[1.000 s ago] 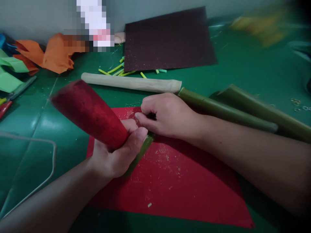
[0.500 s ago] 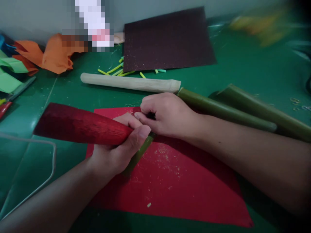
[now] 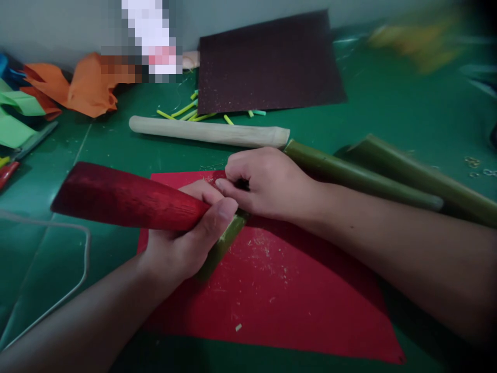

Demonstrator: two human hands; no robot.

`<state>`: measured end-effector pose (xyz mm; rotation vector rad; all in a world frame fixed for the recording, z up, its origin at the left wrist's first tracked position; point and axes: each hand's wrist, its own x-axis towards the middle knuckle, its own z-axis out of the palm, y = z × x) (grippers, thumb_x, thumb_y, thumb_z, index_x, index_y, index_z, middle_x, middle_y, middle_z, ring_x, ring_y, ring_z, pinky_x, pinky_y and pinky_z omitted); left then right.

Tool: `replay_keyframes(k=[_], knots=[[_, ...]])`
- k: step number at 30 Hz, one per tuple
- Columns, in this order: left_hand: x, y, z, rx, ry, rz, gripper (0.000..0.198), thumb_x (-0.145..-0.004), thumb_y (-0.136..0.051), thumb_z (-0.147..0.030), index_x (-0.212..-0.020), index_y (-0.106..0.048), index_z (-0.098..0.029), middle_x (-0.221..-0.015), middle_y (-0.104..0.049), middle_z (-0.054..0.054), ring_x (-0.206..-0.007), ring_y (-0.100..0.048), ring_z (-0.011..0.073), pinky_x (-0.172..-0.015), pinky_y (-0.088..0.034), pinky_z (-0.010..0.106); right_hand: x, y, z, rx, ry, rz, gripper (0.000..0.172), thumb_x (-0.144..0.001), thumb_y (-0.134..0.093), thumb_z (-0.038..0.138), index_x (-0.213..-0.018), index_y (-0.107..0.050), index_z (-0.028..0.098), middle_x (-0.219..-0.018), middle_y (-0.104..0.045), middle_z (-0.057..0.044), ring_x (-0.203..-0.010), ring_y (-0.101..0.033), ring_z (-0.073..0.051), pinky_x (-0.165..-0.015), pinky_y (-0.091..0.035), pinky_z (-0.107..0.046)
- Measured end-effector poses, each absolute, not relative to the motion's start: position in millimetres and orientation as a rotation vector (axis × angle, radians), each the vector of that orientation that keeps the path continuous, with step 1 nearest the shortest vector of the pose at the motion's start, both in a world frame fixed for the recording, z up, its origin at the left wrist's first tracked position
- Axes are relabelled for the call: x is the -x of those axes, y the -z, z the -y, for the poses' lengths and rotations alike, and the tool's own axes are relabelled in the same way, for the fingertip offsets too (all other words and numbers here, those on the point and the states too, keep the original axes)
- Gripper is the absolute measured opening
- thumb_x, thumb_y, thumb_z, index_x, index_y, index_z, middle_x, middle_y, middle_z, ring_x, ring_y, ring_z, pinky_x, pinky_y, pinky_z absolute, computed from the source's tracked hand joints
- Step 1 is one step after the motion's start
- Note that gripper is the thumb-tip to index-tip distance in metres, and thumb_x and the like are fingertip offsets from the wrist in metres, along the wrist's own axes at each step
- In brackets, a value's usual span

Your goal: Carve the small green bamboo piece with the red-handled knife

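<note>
My left hand (image 3: 182, 243) is wrapped round the narrow end of a dark red wooden handle (image 3: 124, 197), which points left and slightly up. Under that hand a green bamboo strip (image 3: 223, 243) lies slanted on a red sheet (image 3: 295, 305). My right hand (image 3: 267, 181) is closed in a pinch just above the strip's upper end, thumb and fingers pressed together; what they grip is hidden. The two hands touch at the thumbs.
A pale wooden stick (image 3: 205, 132) lies behind the hands. Split green bamboo pieces (image 3: 368, 173) stretch to the right. A dark brown sheet (image 3: 267, 62), small yellow-green offcuts (image 3: 182, 111), orange and green paper (image 3: 85, 85), a red-handled tool (image 3: 10, 168) and a grey cord (image 3: 83, 248) lie on the green mat.
The red handle swung down from a raised, steeper angle to nearly level, pointing left. My right hand stayed in place.
</note>
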<state>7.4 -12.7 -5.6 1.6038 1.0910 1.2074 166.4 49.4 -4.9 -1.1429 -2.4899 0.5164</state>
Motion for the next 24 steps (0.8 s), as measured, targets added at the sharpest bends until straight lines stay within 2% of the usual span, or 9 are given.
replay_keyframes(k=[4, 10, 18, 24], knots=[[-5.8, 4.8, 12.5, -1.659, -1.170, -1.074, 0.029, -0.090, -0.061, -0.034, -0.065, -0.061, -0.019, -0.058, -0.055, -0.002, -0.048, -0.047, 0.0078, -0.043, -0.037, 0.022, -165.8, 6.0, -49.9, 1.137, -0.511, 2.494, 0.039, -0.092, -0.050, 0.034, -0.057, -0.045, 0.018, -0.062, -0.043, 0.003, -0.059, -0.035, -0.010, -0.059, -0.022, -0.029], [-4.3, 7.2, 15.4, -1.676, -1.185, -1.083, 0.038, -0.091, -0.056, -0.024, -0.053, -0.051, -0.018, -0.051, -0.044, -0.002, -0.043, -0.037, 0.0070, -0.044, -0.039, 0.023, -164.7, 4.7, -49.9, 1.133, -0.505, 2.496, 0.038, -0.091, -0.052, 0.030, -0.056, -0.045, 0.018, -0.061, -0.043, 0.003, -0.058, -0.034, -0.009, -0.058, -0.024, -0.028], [-4.7, 6.9, 14.4, -1.705, -1.192, -1.088, 0.026, -0.090, -0.061, -0.028, -0.066, -0.060, -0.019, -0.061, -0.057, -0.003, -0.047, -0.047, 0.0068, -0.045, -0.040, 0.023, -165.4, 5.1, -49.7, 1.130, -0.525, 2.475, 0.040, -0.092, -0.051, 0.032, -0.057, -0.037, 0.019, -0.061, -0.041, 0.003, -0.058, -0.033, -0.009, -0.058, -0.023, -0.029], [-3.3, 7.4, 13.9, -1.712, -1.149, -1.008, 0.041, -0.093, -0.056, -0.027, -0.054, -0.049, -0.017, -0.052, -0.045, -0.003, -0.044, -0.040, 0.0060, -0.044, -0.039, 0.022, -165.2, 5.3, -49.5, 1.140, -0.554, 2.445, 0.040, -0.089, -0.053, 0.029, -0.056, -0.034, 0.019, -0.059, -0.038, 0.004, -0.058, -0.031, -0.009, -0.058, -0.022, -0.030]])
